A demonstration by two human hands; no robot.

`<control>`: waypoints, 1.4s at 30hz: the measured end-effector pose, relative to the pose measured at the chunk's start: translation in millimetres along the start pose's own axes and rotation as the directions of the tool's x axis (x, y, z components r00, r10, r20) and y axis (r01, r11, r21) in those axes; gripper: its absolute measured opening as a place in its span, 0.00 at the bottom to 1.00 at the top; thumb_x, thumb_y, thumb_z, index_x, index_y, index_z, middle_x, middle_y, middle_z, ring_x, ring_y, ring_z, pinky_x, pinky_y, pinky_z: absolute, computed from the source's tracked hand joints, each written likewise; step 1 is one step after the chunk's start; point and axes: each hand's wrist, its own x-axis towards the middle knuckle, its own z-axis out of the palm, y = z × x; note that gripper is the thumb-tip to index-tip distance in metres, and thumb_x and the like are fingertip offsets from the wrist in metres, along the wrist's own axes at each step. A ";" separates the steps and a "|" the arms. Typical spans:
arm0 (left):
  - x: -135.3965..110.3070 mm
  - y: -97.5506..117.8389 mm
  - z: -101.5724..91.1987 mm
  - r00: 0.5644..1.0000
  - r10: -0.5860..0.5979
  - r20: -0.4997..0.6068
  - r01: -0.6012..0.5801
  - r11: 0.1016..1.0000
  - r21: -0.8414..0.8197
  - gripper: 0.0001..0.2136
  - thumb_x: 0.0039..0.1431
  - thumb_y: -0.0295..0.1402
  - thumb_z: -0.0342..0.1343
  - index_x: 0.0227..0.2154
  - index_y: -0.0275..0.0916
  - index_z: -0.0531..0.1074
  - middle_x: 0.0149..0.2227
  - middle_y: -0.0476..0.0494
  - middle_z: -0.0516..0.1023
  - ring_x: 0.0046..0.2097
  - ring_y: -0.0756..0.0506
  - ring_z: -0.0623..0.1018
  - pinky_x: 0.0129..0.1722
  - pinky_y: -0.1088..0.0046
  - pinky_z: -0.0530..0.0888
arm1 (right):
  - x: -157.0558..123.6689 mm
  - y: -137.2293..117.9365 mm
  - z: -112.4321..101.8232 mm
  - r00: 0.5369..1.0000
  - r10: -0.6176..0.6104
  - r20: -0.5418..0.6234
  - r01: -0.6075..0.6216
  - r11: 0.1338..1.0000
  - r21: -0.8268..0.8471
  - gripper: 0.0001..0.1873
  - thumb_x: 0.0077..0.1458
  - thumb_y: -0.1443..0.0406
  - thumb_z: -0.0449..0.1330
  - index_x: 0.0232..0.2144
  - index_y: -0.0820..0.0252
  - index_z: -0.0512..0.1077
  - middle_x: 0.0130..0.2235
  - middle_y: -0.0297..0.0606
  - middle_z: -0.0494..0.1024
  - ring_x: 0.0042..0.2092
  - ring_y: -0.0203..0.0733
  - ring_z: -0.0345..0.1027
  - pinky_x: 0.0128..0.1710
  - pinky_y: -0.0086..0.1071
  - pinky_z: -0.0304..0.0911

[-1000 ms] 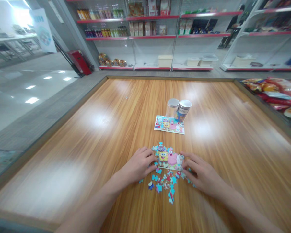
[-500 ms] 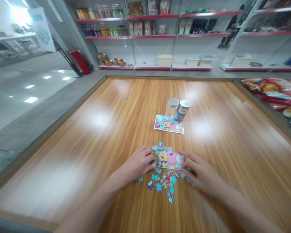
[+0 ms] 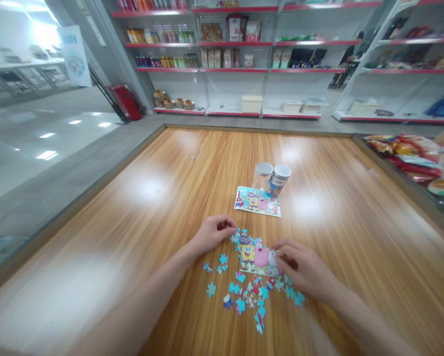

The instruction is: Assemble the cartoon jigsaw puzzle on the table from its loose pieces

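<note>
A partly joined jigsaw puzzle (image 3: 261, 256) with a yellow and a pink cartoon figure lies flat on the wooden table. At its upper left corner, my left hand (image 3: 215, 233) pinches a small blue puzzle piece (image 3: 238, 231) between thumb and forefinger. My right hand (image 3: 302, 263) is closed, its thumb and fingertips against the puzzle's right edge; the fingertips partly cover that edge. Loose puzzle pieces (image 3: 252, 294) are scattered below the puzzle, some under the right palm. Several more blue pieces (image 3: 222, 259) lie to the left, below my left wrist.
Beyond the puzzle lies a printed picture card (image 3: 257, 203) with the same figures. A clear jar (image 3: 262, 179) and a labelled can (image 3: 279, 182), both with silver lids, stand at its far edge. Snack packets (image 3: 415, 158) fill the right side; stocked shelves (image 3: 233, 69) stand behind.
My left hand has moved up and away from the puzzle's left side to its upper corner, uncovering loose pieces. My right hand stays at the right edge. The camera view has tilted up slightly.
</note>
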 end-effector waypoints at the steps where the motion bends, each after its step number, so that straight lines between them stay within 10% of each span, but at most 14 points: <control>1: 10.4 -3.3 -3.1 1.000 0.006 0.004 -0.006 1.000 -0.018 0.08 0.63 0.35 0.60 0.38 0.34 0.78 0.36 0.44 0.81 0.37 0.47 0.78 0.38 0.74 0.74 | 9.6 2.8 -0.3 1.000 -0.001 -0.012 0.001 1.000 0.010 0.08 0.65 0.66 0.55 0.31 0.56 0.71 0.38 0.39 0.77 0.35 0.39 0.72 0.34 0.32 0.65; 10: 30.0 -10.5 -19.9 0.981 0.120 0.149 -0.116 0.993 -0.034 0.07 0.60 0.33 0.63 0.35 0.35 0.82 0.34 0.43 0.82 0.37 0.48 0.79 0.39 0.74 0.74 | 91.4 27.1 9.5 0.992 -0.009 -0.129 0.013 0.999 0.029 0.10 0.62 0.64 0.59 0.28 0.58 0.73 0.25 0.32 0.74 0.27 0.36 0.65 0.28 0.30 0.57; 26: 26.0 -13.6 -21.9 0.951 0.220 0.219 -0.241 0.967 0.078 0.03 0.60 0.28 0.61 0.31 0.34 0.75 0.31 0.47 0.74 0.30 0.52 0.71 0.30 0.78 0.66 | 84.4 28.9 14.1 0.992 -0.036 -0.124 0.038 0.999 0.016 0.08 0.61 0.64 0.59 0.29 0.57 0.74 0.26 0.32 0.72 0.29 0.37 0.64 0.31 0.31 0.56; 42: 25.7 -0.4 -23.7 0.874 0.348 0.339 -0.436 0.871 0.228 0.10 0.66 0.29 0.54 0.43 0.40 0.80 0.39 0.41 0.79 0.42 0.45 0.77 0.46 0.70 0.72 | 85.0 27.7 9.2 0.993 -0.053 -0.108 0.050 0.998 -0.028 0.11 0.64 0.62 0.57 0.30 0.57 0.74 0.26 0.33 0.72 0.28 0.38 0.64 0.30 0.32 0.57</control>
